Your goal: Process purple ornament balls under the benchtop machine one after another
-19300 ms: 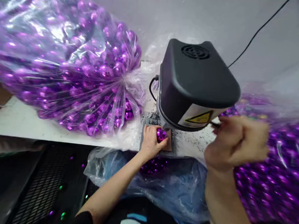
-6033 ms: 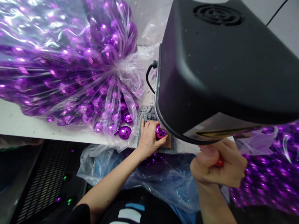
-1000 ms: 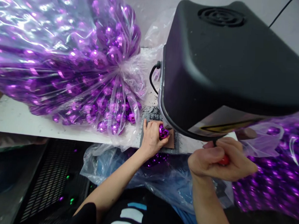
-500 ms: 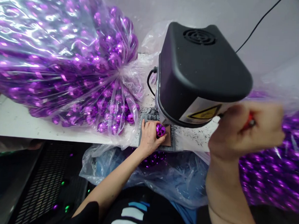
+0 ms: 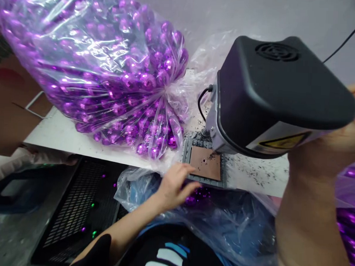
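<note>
My left hand (image 5: 176, 186) is open with nothing in it, thumb and fingers apart, at the table's front edge. Its fingertips are close to a brown square plate (image 5: 207, 165) with a small hole, set on a grey grooved base (image 5: 187, 153). Below the hand, purple mirror-faceted balls (image 5: 190, 200) lie in an open clear plastic bag (image 5: 238, 226) across my lap. My right hand (image 5: 336, 144) is at the right side of a black machine head (image 5: 282, 90) with a yellow warning label; its fingers are hidden behind the housing.
A large tied clear bag (image 5: 109, 67) full of purple balls fills the table's left side. Another bag of purple balls (image 5: 348, 234) is at the far right. A black crate (image 5: 74, 211) stands lower left, near another person's sleeve (image 5: 11, 165). Dark flakes litter the white table (image 5: 252, 171).
My left hand has let go of the purple ball and drawn back toward me from the brown plate. The view has shifted, so the machine appears further right, covering more of my right hand.
</note>
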The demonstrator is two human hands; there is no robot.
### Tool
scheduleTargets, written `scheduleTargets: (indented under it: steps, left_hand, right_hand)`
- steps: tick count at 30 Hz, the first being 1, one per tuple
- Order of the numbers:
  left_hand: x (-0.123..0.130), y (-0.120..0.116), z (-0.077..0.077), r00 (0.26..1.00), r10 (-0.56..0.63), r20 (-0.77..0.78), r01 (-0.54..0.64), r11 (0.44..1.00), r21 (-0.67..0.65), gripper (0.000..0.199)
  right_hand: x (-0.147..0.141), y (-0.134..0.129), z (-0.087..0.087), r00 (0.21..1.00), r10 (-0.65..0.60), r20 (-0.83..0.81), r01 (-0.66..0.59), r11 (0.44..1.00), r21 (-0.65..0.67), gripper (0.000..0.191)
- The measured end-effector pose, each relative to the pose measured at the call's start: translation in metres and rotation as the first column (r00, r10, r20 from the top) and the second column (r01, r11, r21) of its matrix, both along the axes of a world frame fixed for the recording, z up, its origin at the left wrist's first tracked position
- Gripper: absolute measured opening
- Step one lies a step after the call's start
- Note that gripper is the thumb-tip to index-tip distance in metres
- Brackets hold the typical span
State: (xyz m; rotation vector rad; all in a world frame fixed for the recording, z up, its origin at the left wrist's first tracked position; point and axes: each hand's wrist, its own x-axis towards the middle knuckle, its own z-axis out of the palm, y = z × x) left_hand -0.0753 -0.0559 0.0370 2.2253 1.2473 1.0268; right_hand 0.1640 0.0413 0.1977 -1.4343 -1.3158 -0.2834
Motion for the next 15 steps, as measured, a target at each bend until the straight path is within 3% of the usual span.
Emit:
scheduleTargets:
  steps: [1,3,4,7,9,12,15]
  left_hand:
    - [-0.009,0.015,0.004,0.992,0.127,0.006,-0.128,0.99,0.062,0.021]
    - [-0.022,0.048,0.005,0.927,0.365,-0.087,-0.357,0.929,0.094,0.018]
    - [-0.026,0.063,0.004,0.887,0.421,-0.192,-0.412,0.907,0.086,0.019]
    - [-0.024,0.097,-0.005,0.755,0.436,-0.491,-0.474,0.879,0.053,0.027]
    - [-0.019,0.107,-0.008,0.708,0.387,-0.591,-0.465,0.885,0.023,0.033]
    - [-0.024,0.111,-0.001,0.753,0.309,-0.581,-0.411,0.91,-0.049,0.04]
    - [-0.038,0.103,0.015,0.901,0.313,-0.3,-0.367,0.919,-0.143,0.044]
  right_hand:
    - [0.0,0.0,0.001,1.0,0.003,0.0,-0.003,1.0,-0.008,0.055]
    - [-0.001,0.002,0.003,1.0,0.009,-0.019,-0.009,0.999,-0.041,0.052]
    - [-0.001,0.002,0.004,0.999,0.006,-0.033,-0.007,0.999,-0.053,0.05]
    - [0.0,0.005,0.003,0.998,0.006,-0.057,-0.01,0.997,-0.081,0.047]
    - [0.002,0.006,0.001,0.999,0.017,-0.044,-0.019,0.999,-0.047,0.047]
    - [0.005,0.008,-0.002,0.998,0.055,-0.012,-0.055,0.998,-0.008,0.047]
    - [0.005,0.007,-0.002,0.997,0.082,0.012,-0.082,0.996,-0.024,0.049]
